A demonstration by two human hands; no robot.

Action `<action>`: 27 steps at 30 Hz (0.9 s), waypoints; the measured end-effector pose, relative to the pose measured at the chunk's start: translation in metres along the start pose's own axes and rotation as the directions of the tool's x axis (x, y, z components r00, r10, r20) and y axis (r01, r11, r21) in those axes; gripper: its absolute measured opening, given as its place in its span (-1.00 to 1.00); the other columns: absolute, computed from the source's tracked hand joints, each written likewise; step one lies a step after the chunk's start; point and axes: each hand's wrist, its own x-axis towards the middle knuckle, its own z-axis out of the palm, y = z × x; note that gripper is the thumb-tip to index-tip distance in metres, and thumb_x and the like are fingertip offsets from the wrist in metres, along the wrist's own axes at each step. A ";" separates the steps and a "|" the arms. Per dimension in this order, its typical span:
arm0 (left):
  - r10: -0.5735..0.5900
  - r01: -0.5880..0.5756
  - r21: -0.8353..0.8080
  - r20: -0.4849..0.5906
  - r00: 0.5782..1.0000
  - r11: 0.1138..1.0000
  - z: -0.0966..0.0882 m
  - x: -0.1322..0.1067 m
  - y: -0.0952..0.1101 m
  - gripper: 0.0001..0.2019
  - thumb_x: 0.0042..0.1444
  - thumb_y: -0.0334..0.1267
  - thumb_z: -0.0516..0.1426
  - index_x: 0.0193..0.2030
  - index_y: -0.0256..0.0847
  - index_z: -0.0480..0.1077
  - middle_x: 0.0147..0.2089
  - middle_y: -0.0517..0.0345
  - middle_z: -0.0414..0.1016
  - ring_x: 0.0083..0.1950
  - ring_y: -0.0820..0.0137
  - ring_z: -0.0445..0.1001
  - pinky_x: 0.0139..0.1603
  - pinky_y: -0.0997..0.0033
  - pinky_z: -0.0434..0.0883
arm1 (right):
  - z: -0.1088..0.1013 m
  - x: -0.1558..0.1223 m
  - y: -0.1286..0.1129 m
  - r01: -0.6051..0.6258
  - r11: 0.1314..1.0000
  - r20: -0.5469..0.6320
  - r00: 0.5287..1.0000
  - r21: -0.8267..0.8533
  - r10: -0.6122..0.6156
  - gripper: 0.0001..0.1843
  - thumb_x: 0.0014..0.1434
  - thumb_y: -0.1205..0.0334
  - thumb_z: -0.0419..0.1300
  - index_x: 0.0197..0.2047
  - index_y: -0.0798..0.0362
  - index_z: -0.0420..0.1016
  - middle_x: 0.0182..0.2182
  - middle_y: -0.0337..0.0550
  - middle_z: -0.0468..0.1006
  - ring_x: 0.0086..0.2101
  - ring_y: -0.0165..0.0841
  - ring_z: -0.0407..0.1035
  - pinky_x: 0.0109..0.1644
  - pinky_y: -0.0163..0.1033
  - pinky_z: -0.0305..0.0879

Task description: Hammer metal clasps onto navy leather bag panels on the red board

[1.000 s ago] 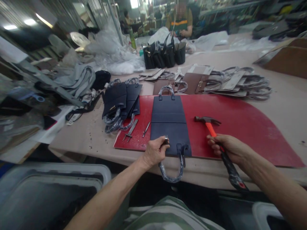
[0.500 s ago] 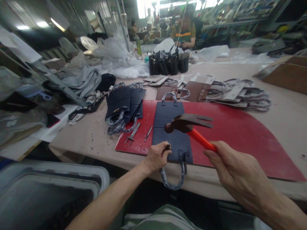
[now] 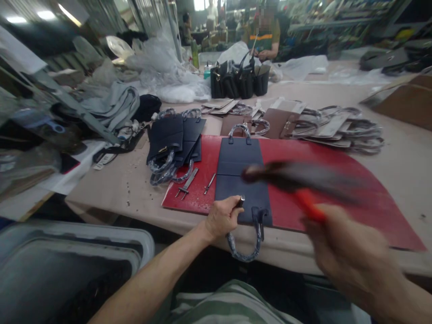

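Observation:
My left hand is closed around a short metal punch-like tool, whose shiny top pokes out above the fingers. The tool's lower end is hidden by my hand. Beneath it a dark blue bag panel lies flat, with a plastic-wrapped handle hanging over the table's front edge and another at its far end. My right hand, smeared by motion, grips a claw hammer by its orange handle. The hammer's blurred head is above the panel, right of the punch and apart from it.
A red board lies under the panel. Dividers and a slim metal tool rest to its left, near stacked blue panels. Brown panels and black bags stand farther back. A grey bin is at lower left.
The hammer and my right hand have moved slightly right and down, now blurred. My left hand has shifted a little, with the punch's top tilted slightly right. The view has moved slightly.

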 end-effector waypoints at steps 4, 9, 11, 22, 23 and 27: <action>0.015 -0.015 0.000 -0.007 1.000 1.000 0.001 -0.001 -0.001 -0.83 0.18 -0.43 0.13 -0.09 -0.20 0.41 -0.24 0.06 0.59 -0.21 0.28 0.62 -0.17 0.37 0.55 | 0.003 -0.005 0.001 0.082 0.996 0.080 0.993 0.028 -0.084 -0.72 0.42 0.15 -0.03 -0.37 -0.04 0.20 -0.64 -0.35 0.27 -0.71 -0.45 0.15 -0.56 -0.25 -0.06; 0.023 -0.023 -0.001 0.018 1.000 1.000 0.000 -0.001 -0.002 -0.87 0.21 -0.40 0.13 -0.10 -0.21 0.40 -0.22 0.04 0.59 -0.19 0.27 0.62 -0.14 0.35 0.55 | 0.006 -0.007 0.002 -0.004 0.999 -0.061 0.998 -0.032 0.002 -0.75 0.40 0.17 -0.03 -0.35 -0.05 0.21 -0.67 -0.35 0.25 -0.74 -0.44 0.09 -0.56 -0.23 -0.12; 0.011 -0.011 0.012 0.027 1.000 1.000 -0.001 -0.001 0.000 -0.87 0.21 -0.40 0.13 -0.11 -0.20 0.40 -0.24 0.05 0.59 -0.21 0.27 0.62 -0.17 0.36 0.55 | 0.011 -0.010 0.009 0.100 0.995 0.087 0.991 -0.003 -0.100 -0.73 0.39 0.13 -0.04 -0.38 -0.05 0.22 -0.67 -0.32 0.29 -0.75 -0.42 0.10 -0.56 -0.20 -0.16; -0.005 0.004 0.022 0.019 1.000 1.000 -0.002 0.003 0.002 -0.85 0.19 -0.40 0.15 -0.09 -0.18 0.39 -0.19 0.04 0.60 -0.16 0.25 0.62 -0.11 0.32 0.56 | 0.084 -0.035 0.102 -0.608 0.794 0.376 0.738 0.010 0.560 -0.70 0.22 -0.01 -0.05 -0.44 -0.04 0.28 -0.62 -0.15 0.40 -0.57 -0.25 0.32 -0.46 -0.18 0.17; -0.010 0.010 0.006 0.020 1.000 1.000 -0.002 0.002 0.001 -0.84 0.20 -0.40 0.15 -0.09 -0.18 0.40 -0.18 0.04 0.60 -0.15 0.25 0.61 -0.09 0.31 0.56 | 0.089 -0.035 0.105 -0.603 0.794 0.350 0.730 -0.075 0.587 -0.73 0.23 0.04 -0.04 -0.38 -0.01 0.33 -0.57 -0.11 0.43 -0.54 -0.22 0.34 -0.44 -0.17 0.16; -0.020 0.022 -0.049 0.052 0.998 0.999 -0.006 0.002 0.002 -0.88 0.22 -0.40 0.16 -0.11 -0.17 0.41 -0.17 0.05 0.59 -0.12 0.28 0.60 -0.05 0.31 0.53 | 0.096 -0.036 0.092 -0.410 0.864 0.118 0.881 -0.293 0.458 -0.72 0.24 0.19 0.01 -0.13 0.12 0.47 -0.17 0.17 0.53 -0.22 -0.07 0.42 -0.27 -0.09 0.24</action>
